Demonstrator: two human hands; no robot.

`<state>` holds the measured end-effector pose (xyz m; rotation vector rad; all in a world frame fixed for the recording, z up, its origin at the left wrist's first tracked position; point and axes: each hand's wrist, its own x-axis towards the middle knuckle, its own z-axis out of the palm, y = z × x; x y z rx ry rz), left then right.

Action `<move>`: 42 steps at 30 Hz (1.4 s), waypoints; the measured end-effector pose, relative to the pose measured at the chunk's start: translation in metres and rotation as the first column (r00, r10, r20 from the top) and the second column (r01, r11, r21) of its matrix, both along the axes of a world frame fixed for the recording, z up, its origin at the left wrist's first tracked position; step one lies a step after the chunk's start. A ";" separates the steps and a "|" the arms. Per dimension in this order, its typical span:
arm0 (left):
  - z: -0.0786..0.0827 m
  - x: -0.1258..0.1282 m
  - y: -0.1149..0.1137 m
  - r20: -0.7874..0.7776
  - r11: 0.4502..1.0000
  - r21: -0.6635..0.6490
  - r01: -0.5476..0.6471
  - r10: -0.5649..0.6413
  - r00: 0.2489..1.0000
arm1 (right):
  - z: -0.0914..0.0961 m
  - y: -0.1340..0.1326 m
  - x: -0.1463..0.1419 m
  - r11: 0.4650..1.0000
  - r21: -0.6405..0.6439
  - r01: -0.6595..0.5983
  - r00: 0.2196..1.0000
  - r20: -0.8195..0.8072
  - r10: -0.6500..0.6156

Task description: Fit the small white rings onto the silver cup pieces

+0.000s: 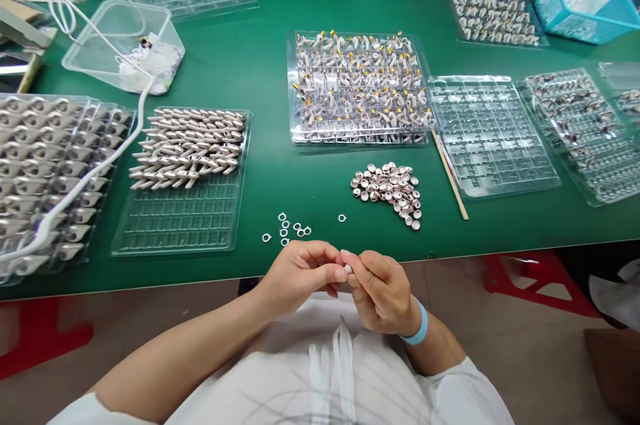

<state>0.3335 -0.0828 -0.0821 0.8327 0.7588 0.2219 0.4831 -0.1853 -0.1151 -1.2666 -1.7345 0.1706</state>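
My left hand [307, 273] and my right hand [379, 288] meet at the table's front edge, fingertips pinched together around a small whitish round piece [349, 269]. Most of that piece is covered by the fingers, so its exact kind does not show. Just beyond my left hand lie several small white rings [284, 233], each with little tabs. One more ring [342, 218] sits apart to their right. Past my right hand is a heap of small silvery round caps [393, 188]. A light blue band circles my right wrist.
A clear tray of small parts with yellow tips [360, 88] stands mid-table. To the left are a tray of metallic elongated parts [187, 148] and a clear plastic box [130, 45]. A white cable [100, 168] crosses the left side. A thin wooden stick [451, 178] lies beside an unfilled tray [495, 135].
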 end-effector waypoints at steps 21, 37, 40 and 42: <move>0.005 -0.063 0.049 -0.157 0.239 0.969 0.061 0.406 0.900 | 0.001 0.046 -0.015 0.975 -0.216 -0.040 0.992 -0.127 0.012; -0.009 -0.116 0.121 -0.550 0.280 0.792 0.543 0.714 0.433 | -0.014 0.030 0.000 0.980 -0.175 0.099 0.987 -0.109 -0.120; -0.009 -0.116 0.124 -0.606 0.316 0.735 0.600 0.702 0.374 | -0.017 0.029 0.002 0.980 -0.179 0.092 0.983 -0.142 -0.118; -0.010 -0.115 0.126 -0.631 0.327 0.704 0.631 0.695 0.344 | -0.018 0.028 0.002 0.979 -0.185 0.085 0.979 -0.165 -0.116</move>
